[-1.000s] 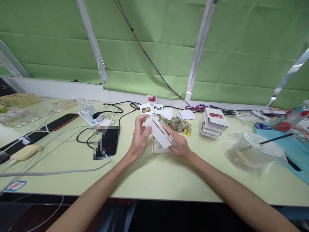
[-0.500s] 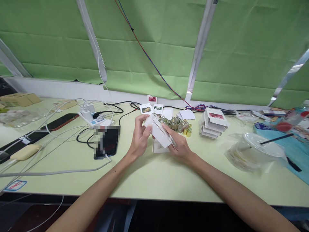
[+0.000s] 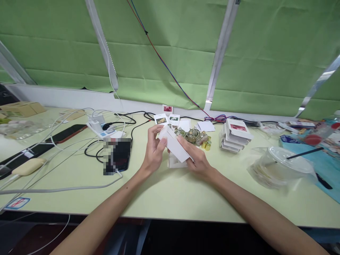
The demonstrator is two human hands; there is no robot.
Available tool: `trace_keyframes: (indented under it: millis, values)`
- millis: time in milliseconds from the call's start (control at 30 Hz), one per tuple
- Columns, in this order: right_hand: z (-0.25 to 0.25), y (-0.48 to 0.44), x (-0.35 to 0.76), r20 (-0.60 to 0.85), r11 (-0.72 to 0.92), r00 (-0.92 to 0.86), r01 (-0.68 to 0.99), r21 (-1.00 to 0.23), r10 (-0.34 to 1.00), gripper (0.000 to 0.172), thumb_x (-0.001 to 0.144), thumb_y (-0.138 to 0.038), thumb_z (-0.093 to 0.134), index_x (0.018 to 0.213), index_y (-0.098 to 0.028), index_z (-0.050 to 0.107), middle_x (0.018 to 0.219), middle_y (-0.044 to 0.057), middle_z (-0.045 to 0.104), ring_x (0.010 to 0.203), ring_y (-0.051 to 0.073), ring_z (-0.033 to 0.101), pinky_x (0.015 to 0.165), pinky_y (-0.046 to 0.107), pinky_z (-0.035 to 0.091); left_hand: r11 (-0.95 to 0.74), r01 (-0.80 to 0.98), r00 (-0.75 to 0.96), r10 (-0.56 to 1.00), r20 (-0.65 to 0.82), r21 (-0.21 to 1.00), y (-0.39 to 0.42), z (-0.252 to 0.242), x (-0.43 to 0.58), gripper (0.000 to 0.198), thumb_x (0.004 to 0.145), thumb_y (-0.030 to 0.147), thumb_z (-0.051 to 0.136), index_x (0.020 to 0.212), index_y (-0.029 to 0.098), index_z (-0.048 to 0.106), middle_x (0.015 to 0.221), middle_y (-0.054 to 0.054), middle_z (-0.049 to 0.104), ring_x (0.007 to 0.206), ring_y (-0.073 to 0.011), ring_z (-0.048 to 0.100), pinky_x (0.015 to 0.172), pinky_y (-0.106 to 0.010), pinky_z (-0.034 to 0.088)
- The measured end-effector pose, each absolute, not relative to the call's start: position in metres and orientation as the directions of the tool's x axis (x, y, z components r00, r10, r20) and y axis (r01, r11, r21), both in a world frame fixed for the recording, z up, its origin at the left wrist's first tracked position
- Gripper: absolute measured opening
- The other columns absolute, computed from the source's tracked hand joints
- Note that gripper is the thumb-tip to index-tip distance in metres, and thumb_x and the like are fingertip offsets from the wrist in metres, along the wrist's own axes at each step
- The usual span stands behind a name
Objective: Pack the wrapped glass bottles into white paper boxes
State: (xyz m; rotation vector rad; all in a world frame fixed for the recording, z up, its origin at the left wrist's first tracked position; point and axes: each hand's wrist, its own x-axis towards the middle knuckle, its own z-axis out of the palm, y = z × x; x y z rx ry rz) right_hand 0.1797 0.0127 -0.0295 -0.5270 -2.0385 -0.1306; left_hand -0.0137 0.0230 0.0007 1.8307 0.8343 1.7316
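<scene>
A white box (image 3: 175,146) is held tilted between my two hands above the table. My left hand (image 3: 155,146) grips its left end, thumb on the near face. Around the right side are the fingers of my right hand (image 3: 197,156). Beneath the held box, a white tray (image 3: 173,163) rests on the table, partly hidden. Just behind are several small glass bottles (image 3: 192,134) and yellow caps (image 3: 206,144). Picture cards (image 3: 160,119) and white papers (image 3: 206,126) lie farther back. A stack of white boxes (image 3: 235,135) stands to the right.
On the left are a phone (image 3: 122,154), a power strip (image 3: 105,130), tangled cables and a cream case (image 3: 28,167). A bagged plastic cup (image 3: 278,166) with a black straw stands at right, beside blue plastic (image 3: 329,175). Green blinds (image 3: 164,53) hang behind.
The slit along the held box's upper right edge has narrowed, and its surface there looks flatter. My right fingers have shifted slightly; my left hand has barely moved.
</scene>
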Motion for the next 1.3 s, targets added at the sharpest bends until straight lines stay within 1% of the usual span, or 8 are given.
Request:
trace_keyframes:
  millis: [67,167,367,567,733,933,1067,1300]
  values:
    - [-0.03,0.013,0.18,0.851,0.901,-0.423,0.416,-0.123,0.312,0.068,0.101,-0.011,0.035,0.164,-0.03,0.018,0.162,0.003,0.04,0.147,0.023,0.044,0.115,0.041,0.05,-0.701,0.086,0.026,0.712,0.702,0.708,0.024,0.0,-0.014,0.051,0.093,0.064,0.054,0.129,0.029,0.046,0.124,-0.01,0.056,0.108,-0.0247,0.058,0.068,-0.03,0.055]
    - [-0.032,0.014,0.18,0.85,0.904,-0.424,0.407,-0.13,0.313,0.067,0.101,-0.011,0.035,0.163,-0.029,0.019,0.163,0.003,0.038,0.147,0.024,0.044,0.114,0.041,0.05,-0.7,0.063,0.065,0.715,0.697,0.712,0.022,0.002,-0.014,0.051,0.095,0.061,0.053,0.135,0.029,0.047,0.121,-0.009,0.058,0.101,-0.0224,0.059,0.065,-0.027,0.053]
    - [-0.034,0.017,0.18,0.849,0.908,-0.422,0.394,-0.144,0.317,0.066,0.102,-0.012,0.036,0.163,-0.031,0.019,0.163,0.001,0.039,0.147,0.024,0.044,0.116,0.042,0.049,-0.698,0.106,0.073,0.716,0.694,0.709,0.017,0.007,-0.014,0.051,0.097,0.06,0.049,0.135,0.027,0.057,0.128,-0.011,0.058,0.094,-0.0208,0.06,0.069,-0.028,0.053]
    - [-0.033,0.017,0.181,0.85,0.919,-0.426,0.363,-0.155,0.312,0.066,0.102,-0.012,0.038,0.163,-0.03,0.021,0.162,0.001,0.039,0.148,0.024,0.042,0.119,0.043,0.045,-0.677,0.095,0.074,0.736,0.673,0.729,0.016,0.008,-0.014,0.049,0.097,0.06,0.049,0.132,0.028,0.062,0.116,-0.009,0.057,0.074,-0.0139,0.056,0.06,-0.024,0.05]
    - [-0.034,0.017,0.181,0.844,0.916,-0.432,0.371,-0.154,0.317,0.068,0.102,-0.012,0.037,0.164,-0.031,0.018,0.163,0.001,0.038,0.148,0.024,0.041,0.119,0.043,0.045,-0.68,0.111,0.062,0.733,0.677,0.725,0.014,0.01,-0.013,0.05,0.096,0.062,0.049,0.128,0.026,0.064,0.113,-0.009,0.058,0.075,-0.0151,0.056,0.06,-0.025,0.051]
    - [-0.034,0.014,0.18,0.836,0.898,-0.417,0.4,-0.183,0.356,0.069,0.1,-0.015,0.044,0.163,-0.03,0.02,0.162,0.004,0.04,0.146,0.025,0.045,0.116,0.044,0.049,-0.67,0.104,0.06,0.742,0.668,0.735,0.015,0.009,-0.012,0.049,0.096,0.061,0.049,0.126,0.025,0.063,0.114,-0.009,0.058,0.076,-0.0154,0.057,0.059,-0.025,0.051]
    - [-0.032,0.012,0.179,0.846,0.898,-0.402,0.399,-0.184,0.352,0.07,0.1,-0.016,0.047,0.163,-0.03,0.021,0.161,0.004,0.041,0.146,0.026,0.046,0.116,0.045,0.049,-0.651,0.055,0.065,0.759,0.648,0.757,0.015,0.01,-0.011,0.046,0.096,0.06,0.051,0.123,0.025,0.062,0.112,-0.008,0.056,0.07,-0.0127,0.054,0.057,-0.025,0.05]
    - [-0.027,0.01,0.177,0.887,0.923,-0.363,0.353,-0.153,0.286,0.066,0.1,-0.017,0.048,0.161,-0.03,0.027,0.159,0.005,0.045,0.145,0.025,0.046,0.116,0.046,0.048,-0.527,-0.161,0.071,0.837,0.543,0.834,0.016,0.011,-0.009,0.039,0.096,0.056,0.053,0.12,0.026,0.059,0.085,-0.001,0.052,0.066,-0.0137,0.052,0.05,-0.022,0.047]
